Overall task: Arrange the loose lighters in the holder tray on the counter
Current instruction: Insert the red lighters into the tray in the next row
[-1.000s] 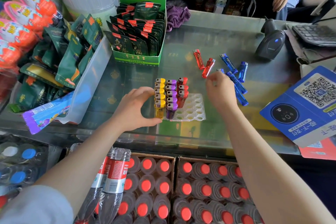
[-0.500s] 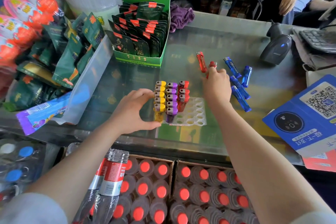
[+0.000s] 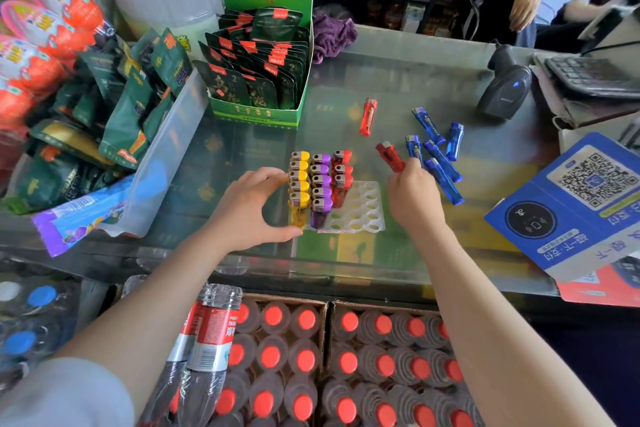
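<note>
A clear holder tray [image 3: 363, 215] sits on the glass counter [image 3: 398, 80]. Upright in it stand rows of yellow lighters [image 3: 299, 180], purple lighters [image 3: 320, 184] and red lighters [image 3: 341, 173]; its right columns are vacant holes. My left hand [image 3: 249, 211] grips the tray's left side, thumb at the front corner. My right hand [image 3: 414, 199] holds a red lighter [image 3: 389, 156] lifted just right of the tray. Another red lighter [image 3: 368, 116] lies loose further back. Several blue lighters [image 3: 440, 156] lie scattered to the right.
A green display box of tea packets [image 3: 263, 80] stands behind the tray. Snack bags in a clear bin [image 3: 166, 149] crowd the left. A barcode scanner [image 3: 505, 87], keyboard [image 3: 592, 74] and blue QR sign [image 3: 575, 204] sit right. Another person stands at back right [image 3: 526, 0].
My right hand picked up one red lighter from the counter and drew it back toward the tray. My left hand stayed on the tray.
</note>
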Tool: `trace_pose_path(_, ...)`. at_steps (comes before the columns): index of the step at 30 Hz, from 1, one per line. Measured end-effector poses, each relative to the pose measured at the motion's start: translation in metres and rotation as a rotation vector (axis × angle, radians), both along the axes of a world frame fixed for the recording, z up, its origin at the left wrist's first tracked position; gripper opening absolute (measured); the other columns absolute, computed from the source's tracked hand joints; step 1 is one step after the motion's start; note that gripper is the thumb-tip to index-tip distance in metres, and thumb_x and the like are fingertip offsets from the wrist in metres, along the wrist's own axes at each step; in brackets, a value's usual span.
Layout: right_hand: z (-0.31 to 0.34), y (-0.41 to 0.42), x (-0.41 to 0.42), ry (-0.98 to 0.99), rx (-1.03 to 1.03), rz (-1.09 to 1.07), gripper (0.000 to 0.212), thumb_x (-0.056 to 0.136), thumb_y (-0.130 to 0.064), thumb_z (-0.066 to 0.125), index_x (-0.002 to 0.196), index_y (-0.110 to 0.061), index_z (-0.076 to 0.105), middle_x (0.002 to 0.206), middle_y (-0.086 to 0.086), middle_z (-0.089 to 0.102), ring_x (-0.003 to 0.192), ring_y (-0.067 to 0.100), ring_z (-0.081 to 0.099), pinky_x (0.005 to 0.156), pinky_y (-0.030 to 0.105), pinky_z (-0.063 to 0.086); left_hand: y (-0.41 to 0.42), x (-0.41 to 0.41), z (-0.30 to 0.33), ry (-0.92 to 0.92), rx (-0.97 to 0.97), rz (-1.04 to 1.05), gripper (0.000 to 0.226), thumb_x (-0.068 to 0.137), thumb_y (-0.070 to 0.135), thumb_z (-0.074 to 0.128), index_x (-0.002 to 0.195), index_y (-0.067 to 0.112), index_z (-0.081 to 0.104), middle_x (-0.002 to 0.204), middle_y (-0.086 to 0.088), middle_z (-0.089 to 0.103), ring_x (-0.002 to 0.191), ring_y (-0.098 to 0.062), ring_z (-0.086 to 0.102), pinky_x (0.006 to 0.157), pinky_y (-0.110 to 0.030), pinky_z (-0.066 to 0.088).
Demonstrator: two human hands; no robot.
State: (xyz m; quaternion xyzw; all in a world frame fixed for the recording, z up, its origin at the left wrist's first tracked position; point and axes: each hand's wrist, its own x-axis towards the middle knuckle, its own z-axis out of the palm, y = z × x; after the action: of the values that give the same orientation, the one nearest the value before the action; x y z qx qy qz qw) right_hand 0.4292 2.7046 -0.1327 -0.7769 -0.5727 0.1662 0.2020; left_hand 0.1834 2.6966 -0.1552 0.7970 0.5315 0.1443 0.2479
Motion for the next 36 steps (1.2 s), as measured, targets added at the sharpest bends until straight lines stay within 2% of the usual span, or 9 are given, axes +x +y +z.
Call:
trace_pose_path(3,0.007,-0.024,-0.005,0.192,0.088,0.032,0.025,0.094,-0.022,0.043,0.101,0.002,0.046,0.083,0.013,0.055,0.079,0.032,0.052,0.061,0.032,0.030,0.000,0.001,0.001,0.017,0.010,-0.005,0.086,0.056,0.070,0.054,0.129,0.027,0.041,0.134,0.009,0.040,0.120,-0.013,0.036,0.100,-0.040,0.032)
trace_pose_path(6,0.010,-0.047,-0.014,0.300,0.164,0.089,0.022,0.095,-0.024,0.041,0.098,-0.003,0.049,0.064,-0.003,0.049,0.065,0.023,0.045,0.055,0.030,0.024,0.000,0.001,0.002,0.002,0.024,-0.002,0.080,0.058,0.064,0.060,0.127,0.026,0.044,0.133,0.008,0.042,0.119,-0.014,0.037,0.097,-0.037,0.030)
trace_pose_path(10,0.005,-0.063,-0.028,0.658,0.194,0.113,0.023,0.096,-0.022,0.040,0.085,-0.020,0.060,0.070,-0.007,0.053,0.065,0.003,0.049,0.065,0.023,0.038,-0.001,0.002,0.001,0.003,0.040,-0.006,0.078,0.061,0.061,0.065,0.127,0.024,0.045,0.132,0.007,0.043,0.118,-0.014,0.037,0.095,-0.035,0.031)
trace_pose_path(13,0.000,-0.067,-0.035,0.669,0.263,0.138,0.019,0.090,-0.025,0.050,0.083,-0.034,0.064,0.079,0.003,0.053,0.078,0.006,0.047,0.076,0.026,0.039,-0.001,0.003,0.002,0.007,0.045,-0.004,0.073,0.065,0.053,0.071,0.127,0.024,0.045,0.133,0.007,0.043,0.118,-0.016,0.037,0.095,-0.036,0.031)
trace_pose_path(17,-0.005,-0.064,-0.038,0.667,0.284,0.130,0.014,0.091,-0.019,0.051,0.088,-0.021,0.064,0.067,-0.007,0.054,0.068,0.008,0.049,0.070,0.028,0.041,-0.002,0.003,0.003,0.024,0.041,-0.004,0.074,0.066,0.052,0.070,0.128,0.025,0.043,0.134,0.007,0.041,0.120,-0.015,0.036,0.095,-0.036,0.030)
trace_pose_path(22,-0.009,-0.057,-0.036,0.456,0.255,0.232,0.007,0.089,-0.014,0.055,0.091,-0.011,0.061,0.079,-0.004,0.066,0.071,0.009,0.060,0.065,0.014,0.043,-0.002,0.002,0.003,0.029,0.039,-0.009,0.075,0.066,0.052,0.070,0.129,0.024,0.041,0.135,0.006,0.041,0.120,-0.016,0.036,0.097,-0.037,0.030)
trace_pose_path(25,-0.010,-0.056,-0.034,0.300,0.239,0.327,0.013,0.088,-0.014,0.056,0.092,-0.003,0.061,0.082,0.007,0.068,0.075,0.025,0.063,0.069,0.031,0.049,-0.002,0.001,0.002,0.013,0.035,-0.014,0.075,0.066,0.054,0.069,0.129,0.025,0.042,0.135,0.005,0.041,0.120,-0.017,0.036,0.099,-0.040,0.031)
trace_pose_path(29,-0.005,-0.049,-0.033,0.126,0.243,0.450,0.020,0.089,-0.019,0.056,0.103,-0.004,0.057,0.084,0.016,0.070,0.073,0.036,0.063,0.065,0.043,0.052,-0.001,0.002,0.002,0.006,0.031,-0.005,0.074,0.066,0.054,0.069,0.128,0.026,0.043,0.135,0.006,0.041,0.121,-0.016,0.036,0.100,-0.041,0.031)
trace_pose_path(36,0.007,-0.041,-0.033,-0.150,0.156,0.531,0.030,0.091,-0.029,0.051,0.097,0.001,0.052,0.082,0.020,0.066,0.071,0.042,0.060,0.060,0.042,0.049,-0.002,0.002,0.002,-0.002,0.027,-0.008,0.075,0.064,0.058,0.067,0.127,0.027,0.044,0.133,0.006,0.042,0.120,-0.017,0.037,0.099,-0.042,0.032)
